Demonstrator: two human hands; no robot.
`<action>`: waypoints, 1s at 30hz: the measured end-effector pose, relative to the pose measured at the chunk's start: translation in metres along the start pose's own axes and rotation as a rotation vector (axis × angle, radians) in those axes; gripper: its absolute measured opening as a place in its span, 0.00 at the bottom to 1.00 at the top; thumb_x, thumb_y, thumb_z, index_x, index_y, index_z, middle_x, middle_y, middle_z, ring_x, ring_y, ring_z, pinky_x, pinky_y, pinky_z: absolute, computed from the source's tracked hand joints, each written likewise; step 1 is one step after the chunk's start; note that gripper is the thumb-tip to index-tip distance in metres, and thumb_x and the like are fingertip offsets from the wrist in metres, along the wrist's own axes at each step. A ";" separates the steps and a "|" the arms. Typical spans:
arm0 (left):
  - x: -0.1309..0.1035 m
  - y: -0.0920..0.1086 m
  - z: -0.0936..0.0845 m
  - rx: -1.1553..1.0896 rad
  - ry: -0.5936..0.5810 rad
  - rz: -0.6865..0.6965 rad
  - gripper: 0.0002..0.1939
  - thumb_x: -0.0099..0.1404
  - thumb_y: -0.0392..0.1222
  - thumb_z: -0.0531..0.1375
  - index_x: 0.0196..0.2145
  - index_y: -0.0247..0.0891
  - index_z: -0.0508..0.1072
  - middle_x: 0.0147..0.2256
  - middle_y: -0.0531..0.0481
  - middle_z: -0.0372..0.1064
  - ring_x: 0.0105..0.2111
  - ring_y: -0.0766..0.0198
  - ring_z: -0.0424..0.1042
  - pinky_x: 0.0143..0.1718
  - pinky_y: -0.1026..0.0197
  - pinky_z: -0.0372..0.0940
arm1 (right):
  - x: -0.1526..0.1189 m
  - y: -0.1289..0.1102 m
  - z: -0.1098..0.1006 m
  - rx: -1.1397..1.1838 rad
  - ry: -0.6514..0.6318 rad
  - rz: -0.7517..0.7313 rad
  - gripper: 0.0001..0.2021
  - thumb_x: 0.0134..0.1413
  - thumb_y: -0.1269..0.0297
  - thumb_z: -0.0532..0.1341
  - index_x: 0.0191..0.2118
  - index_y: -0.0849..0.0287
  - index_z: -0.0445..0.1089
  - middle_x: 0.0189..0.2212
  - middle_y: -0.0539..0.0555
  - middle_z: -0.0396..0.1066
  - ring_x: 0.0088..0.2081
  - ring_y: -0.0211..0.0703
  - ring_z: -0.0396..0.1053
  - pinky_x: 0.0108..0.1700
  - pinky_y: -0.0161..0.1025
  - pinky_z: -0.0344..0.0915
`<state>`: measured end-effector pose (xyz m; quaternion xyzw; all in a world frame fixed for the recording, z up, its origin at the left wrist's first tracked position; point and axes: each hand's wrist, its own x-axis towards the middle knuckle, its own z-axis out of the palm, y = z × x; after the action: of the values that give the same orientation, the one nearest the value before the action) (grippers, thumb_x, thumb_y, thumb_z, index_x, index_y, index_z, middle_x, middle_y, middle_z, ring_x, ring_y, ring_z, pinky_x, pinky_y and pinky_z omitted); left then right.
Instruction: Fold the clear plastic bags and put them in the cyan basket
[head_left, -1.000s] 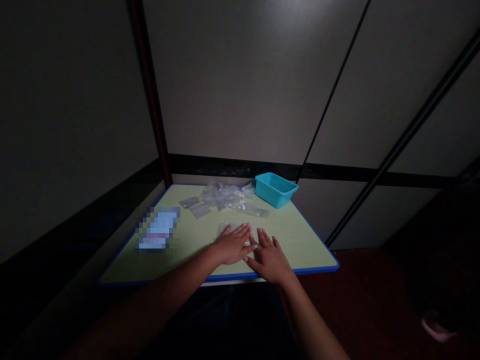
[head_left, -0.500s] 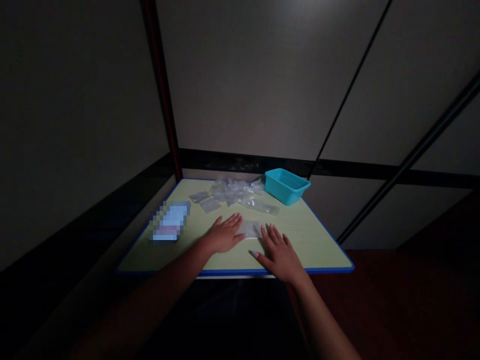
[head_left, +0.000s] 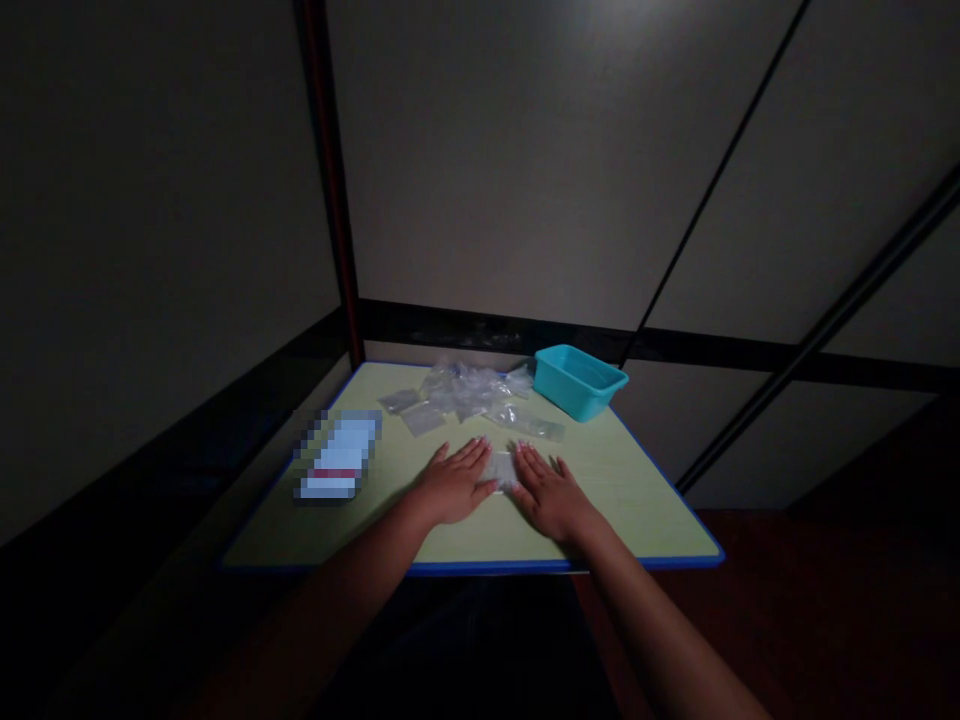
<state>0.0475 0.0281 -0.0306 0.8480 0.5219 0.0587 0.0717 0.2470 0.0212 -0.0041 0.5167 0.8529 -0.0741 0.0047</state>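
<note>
Taking the small clear plastic bag (head_left: 501,470) as the centre of a clock, with twelve toward the wall (head_left: 525,180), the left hand (head_left: 459,487) lies at about nine and the right hand (head_left: 551,497) between three and four. The bag is flat on the pale yellow table (head_left: 630,520), near its blue front edge, with its middle showing between the hands. Both hands are open, palms down, fingers stretched forward and curled around nothing; their inner fingers and thumbs are at the bag's sides. Toward half past eleven sits a loose pile of clear bags (head_left: 469,388), with two flatter bags (head_left: 424,418) spread at about ten and a long bag (head_left: 536,424) reaching toward one. The turquoise tub (head_left: 577,385) stands upright between one and two, just beside the pile. Well out at nine is a bright oblong (head_left: 341,455), too pixelated to identify.
</note>
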 end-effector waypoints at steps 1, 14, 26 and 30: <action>-0.001 0.000 -0.001 0.003 0.001 0.000 0.32 0.69 0.58 0.36 0.65 0.42 0.42 0.65 0.48 0.35 0.65 0.58 0.36 0.61 0.41 0.36 | 0.001 0.000 0.001 0.000 -0.011 -0.003 0.33 0.62 0.50 0.38 0.66 0.64 0.34 0.66 0.57 0.33 0.66 0.45 0.32 0.63 0.56 0.33; 0.001 0.027 -0.001 0.089 0.026 0.226 0.34 0.69 0.58 0.33 0.66 0.37 0.39 0.65 0.45 0.36 0.65 0.59 0.36 0.62 0.44 0.28 | 0.003 0.005 0.016 0.049 0.043 -0.021 0.35 0.60 0.48 0.41 0.66 0.62 0.35 0.66 0.57 0.33 0.66 0.47 0.32 0.62 0.60 0.30; -0.001 0.017 -0.001 0.106 -0.005 0.096 0.34 0.68 0.59 0.35 0.64 0.37 0.46 0.65 0.44 0.38 0.64 0.58 0.39 0.62 0.48 0.39 | 0.003 0.002 0.013 0.101 0.035 0.000 0.31 0.61 0.53 0.39 0.66 0.61 0.36 0.66 0.56 0.33 0.66 0.44 0.33 0.62 0.60 0.29; -0.001 0.011 -0.001 0.118 -0.004 -0.008 0.33 0.68 0.59 0.37 0.65 0.38 0.45 0.65 0.43 0.36 0.65 0.57 0.38 0.61 0.46 0.41 | 0.002 0.001 0.012 0.108 0.049 0.006 0.30 0.62 0.54 0.37 0.66 0.61 0.37 0.66 0.55 0.34 0.66 0.44 0.33 0.62 0.60 0.29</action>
<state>0.0570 0.0223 -0.0279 0.8487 0.5277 0.0255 0.0228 0.2460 0.0215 -0.0160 0.5204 0.8460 -0.1071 -0.0439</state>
